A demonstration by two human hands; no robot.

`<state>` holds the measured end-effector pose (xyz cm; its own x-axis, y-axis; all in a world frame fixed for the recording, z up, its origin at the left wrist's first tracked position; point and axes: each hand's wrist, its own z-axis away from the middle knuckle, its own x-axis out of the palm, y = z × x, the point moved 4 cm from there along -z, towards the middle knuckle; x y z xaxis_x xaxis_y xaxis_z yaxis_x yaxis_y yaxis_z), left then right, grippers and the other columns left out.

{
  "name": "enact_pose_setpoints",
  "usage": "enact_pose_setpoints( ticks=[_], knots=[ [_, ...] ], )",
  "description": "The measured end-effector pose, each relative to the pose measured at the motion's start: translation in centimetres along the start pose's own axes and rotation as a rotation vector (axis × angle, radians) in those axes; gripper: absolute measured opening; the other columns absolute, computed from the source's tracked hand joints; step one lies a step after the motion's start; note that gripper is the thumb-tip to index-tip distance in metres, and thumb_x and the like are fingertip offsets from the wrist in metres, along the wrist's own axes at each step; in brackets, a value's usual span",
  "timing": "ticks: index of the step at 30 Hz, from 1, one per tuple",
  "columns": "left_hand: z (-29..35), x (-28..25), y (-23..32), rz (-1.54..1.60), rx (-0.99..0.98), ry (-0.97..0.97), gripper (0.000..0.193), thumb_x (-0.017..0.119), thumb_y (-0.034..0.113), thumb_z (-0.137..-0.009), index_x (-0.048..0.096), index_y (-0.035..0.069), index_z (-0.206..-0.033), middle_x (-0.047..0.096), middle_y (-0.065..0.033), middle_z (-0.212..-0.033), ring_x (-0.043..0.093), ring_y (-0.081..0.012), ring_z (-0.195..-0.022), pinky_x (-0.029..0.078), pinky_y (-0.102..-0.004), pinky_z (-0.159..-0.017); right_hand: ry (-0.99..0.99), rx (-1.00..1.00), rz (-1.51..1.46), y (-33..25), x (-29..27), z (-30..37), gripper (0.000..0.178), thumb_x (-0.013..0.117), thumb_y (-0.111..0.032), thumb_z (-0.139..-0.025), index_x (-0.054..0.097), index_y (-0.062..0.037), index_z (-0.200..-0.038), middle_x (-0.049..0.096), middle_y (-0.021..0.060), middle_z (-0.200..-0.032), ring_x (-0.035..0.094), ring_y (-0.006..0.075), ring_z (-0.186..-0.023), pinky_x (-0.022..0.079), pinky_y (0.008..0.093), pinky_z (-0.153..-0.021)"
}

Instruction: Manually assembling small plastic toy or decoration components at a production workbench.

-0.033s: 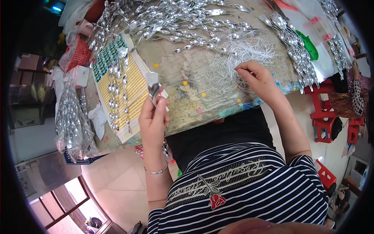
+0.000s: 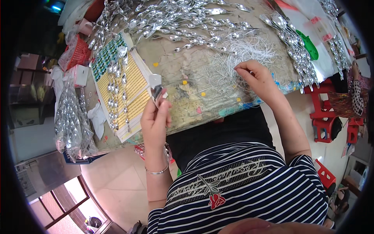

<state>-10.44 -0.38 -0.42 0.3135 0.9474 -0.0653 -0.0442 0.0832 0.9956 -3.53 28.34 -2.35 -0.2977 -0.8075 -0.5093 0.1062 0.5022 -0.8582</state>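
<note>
My left hand (image 2: 156, 121) is closed on a silver foil strip (image 2: 155, 82), held upright between thumb and fingers above the table's near edge. Its pale, flat end points away from me, and a darker, shiny part shows just above my fingertips. Over to the right, my right hand (image 2: 259, 80) pinches with thumb and forefinger at the near side of a loose tangle of white string (image 2: 249, 50); the strand between the fingertips is too fine to make out clearly. Left of my left hand lies a sheet of yellow strips and blue-green dots (image 2: 134, 80), with twisted silver spirals (image 2: 113, 93) on it.
Many twisted silver spirals (image 2: 187, 23) cover the table's far side. Another bunch (image 2: 292, 46) hangs over the right edge beside a green plastic piece (image 2: 307, 45). At left are a red basket (image 2: 79, 54) and bagged spirals (image 2: 72, 121). Red stools (image 2: 323, 105) stand at right.
My left hand has shifted very slightly to the right, and the foil strip in it has turned a little, showing a darker face. My right hand has stayed in place.
</note>
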Motion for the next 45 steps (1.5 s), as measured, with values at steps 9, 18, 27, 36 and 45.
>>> enact_pose_setpoints(
  ticks=[9,18,27,36,45],
  knots=[
    [2.8,1.6,-3.2,-0.016,-0.2,-0.191,0.026,0.051,0.023,-0.096,0.062,-0.001,-0.096,0.059,-0.0022,-0.078,0.049,-0.0041,-0.057,0.039,-0.0174,-0.047,0.111,-0.43,0.395,-1.9,4.4,-2.8,0.014,0.067,-0.014,-0.079,0.064,-0.0032,-0.086,0.055,0.0101,-0.083,0.054,0.0268,-0.081,0.044,0.035,-0.071],
    [3.6,1.7,-3.7,0.011,-0.225,-0.225,0.023,0.055,0.021,-0.094,0.063,0.0,-0.098,0.059,-0.0008,-0.077,0.048,-0.0031,-0.057,0.04,-0.0175,-0.049,-0.009,-0.195,0.23,-1.2,4.1,-4.2,0.013,0.064,-0.014,-0.082,0.062,-0.0038,-0.09,0.056,0.007,-0.083,0.054,0.0208,-0.083,0.044,0.0326,-0.072],
    [2.5,2.1,-0.5,0.078,-0.059,-0.116,0.022,0.064,0.006,-0.085,0.062,0.002,-0.106,0.055,0.0037,-0.072,0.044,-0.0008,-0.052,0.035,-0.0145,-0.045,-0.343,-0.06,-0.477,-8.1,3.6,-0.2,0.008,0.053,-0.011,-0.093,0.055,-0.0035,-0.095,0.058,0.0005,-0.085,0.053,0.0062,-0.081,0.043,0.0222,-0.075],
    [3.4,2.7,-1.0,0.014,-0.189,-0.202,0.011,0.065,0.012,-0.086,0.064,0.002,-0.09,0.062,0.0022,-0.075,0.045,-0.001,-0.052,0.035,-0.0156,-0.045,-0.566,0.081,-0.336,-8.6,6.4,3.3,0.009,0.053,-0.012,-0.093,0.053,-0.0032,-0.094,0.056,0.0,-0.075,0.054,0.0057,-0.071,0.045,0.0207,-0.064],
    [3.9,0.6,-1.8,0.13,-0.247,-0.044,0.012,0.061,0.01,-0.088,0.062,-0.002,-0.085,0.064,-0.0091,-0.078,0.04,-0.0022,-0.046,0.03,-0.0158,-0.042,-0.415,0.184,-0.466,-6.7,5.4,2.8,0.011,0.053,-0.016,-0.094,0.053,-0.0053,-0.093,0.049,-0.0045,-0.075,0.045,0.0033,-0.068,0.038,0.0186,-0.062]
  ],
)
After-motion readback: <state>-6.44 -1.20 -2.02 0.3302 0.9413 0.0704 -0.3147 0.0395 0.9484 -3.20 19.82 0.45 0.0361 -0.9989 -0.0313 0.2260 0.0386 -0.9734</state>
